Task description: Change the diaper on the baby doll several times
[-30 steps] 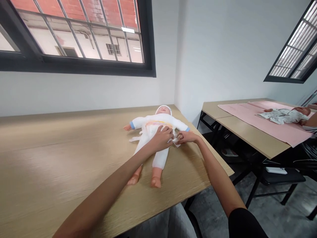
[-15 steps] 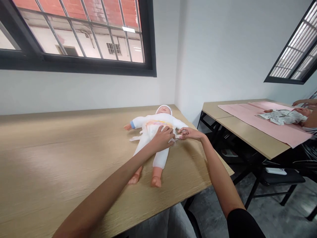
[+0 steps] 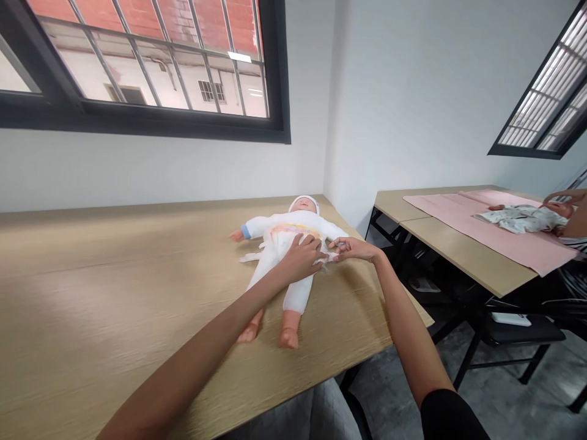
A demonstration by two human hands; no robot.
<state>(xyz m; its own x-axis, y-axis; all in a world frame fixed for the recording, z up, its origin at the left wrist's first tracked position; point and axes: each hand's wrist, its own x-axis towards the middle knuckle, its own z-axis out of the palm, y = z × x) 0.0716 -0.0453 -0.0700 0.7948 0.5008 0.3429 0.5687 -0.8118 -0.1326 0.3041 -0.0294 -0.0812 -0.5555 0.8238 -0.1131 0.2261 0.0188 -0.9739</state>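
A baby doll in white clothes and a white cap lies on its back on the wooden table, feet towards me. White diaper material is around its hips, with one tab spread out on the left. My left hand rests on the front of the diaper, fingers bent, its fingertips near the right-side tab. At the doll's right-hand side in view, my right hand pinches the end of the white tab between thumb and fingers.
To the right, another table carries a pink cloth and a second doll, with a person's hand by its head. A black stool stands below. A barred window is behind the near table.
My right hand has shifted slightly, and more of the white tab shows between my hands. The other person's hand has moved by the second doll's head.
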